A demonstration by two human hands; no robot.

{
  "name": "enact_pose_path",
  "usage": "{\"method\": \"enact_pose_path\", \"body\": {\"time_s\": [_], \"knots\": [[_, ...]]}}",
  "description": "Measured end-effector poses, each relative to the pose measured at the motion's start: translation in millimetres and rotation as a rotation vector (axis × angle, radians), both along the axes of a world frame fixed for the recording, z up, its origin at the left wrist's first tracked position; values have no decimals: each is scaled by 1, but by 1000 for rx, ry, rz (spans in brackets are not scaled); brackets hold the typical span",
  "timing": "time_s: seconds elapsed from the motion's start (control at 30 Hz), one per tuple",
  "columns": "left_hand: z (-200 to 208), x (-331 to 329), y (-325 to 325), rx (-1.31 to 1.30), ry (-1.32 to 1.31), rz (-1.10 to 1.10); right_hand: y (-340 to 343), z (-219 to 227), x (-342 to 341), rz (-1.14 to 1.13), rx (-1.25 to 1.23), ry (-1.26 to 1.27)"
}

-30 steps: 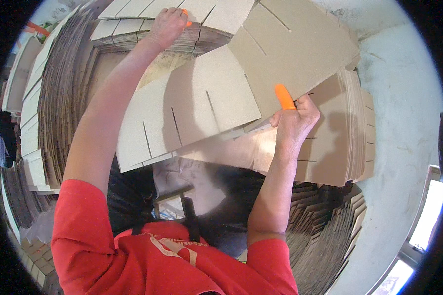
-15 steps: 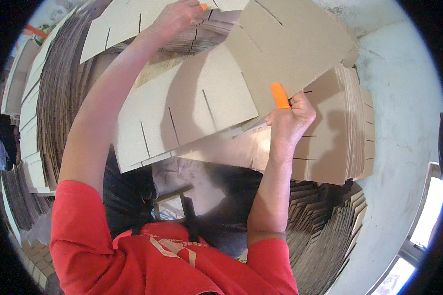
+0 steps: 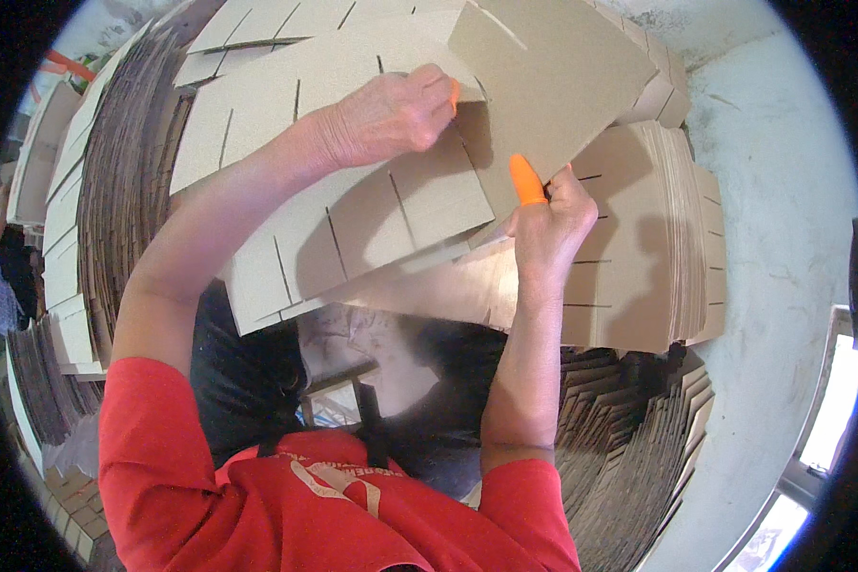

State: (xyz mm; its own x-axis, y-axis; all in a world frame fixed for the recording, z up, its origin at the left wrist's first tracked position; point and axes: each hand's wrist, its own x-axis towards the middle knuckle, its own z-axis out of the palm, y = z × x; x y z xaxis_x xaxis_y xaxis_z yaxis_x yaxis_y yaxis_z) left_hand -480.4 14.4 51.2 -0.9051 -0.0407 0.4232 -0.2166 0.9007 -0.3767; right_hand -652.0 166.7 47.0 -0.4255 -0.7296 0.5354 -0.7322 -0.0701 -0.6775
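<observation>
Both hands: the left hand (image 3: 396, 119) is closed on the white sheet's (image 3: 257, 124) right end; the right hand (image 3: 555, 229) is clamped, thumb uppermost, on the grey card's (image 3: 562, 76) lower edge.
White sheet: held over the upper edge of the lower sheet (image 3: 305, 272); whether they touch cannot be told.
Slot risk: a slotted strip could be creased or torn if pulled unevenly; the lower sheet could be dragged askew by rubbing.
Long axis: slanted from lower left to upper right, the right end pointed toward the grey card.
</observation>
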Motion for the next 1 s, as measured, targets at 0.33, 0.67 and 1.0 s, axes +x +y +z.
{"method": "enact_pose_path", "body": {"time_s": [0.33,0.67,1.0], "knots": [[5,-14,75,169,-9,-242,6,25,5,-107,16,-80],[-19,20,-56,271,426,404,11,27,1,-162,46,-253],[-58,43,-118,-31,-217,643,11,21,1,-97,5,-171]]}}
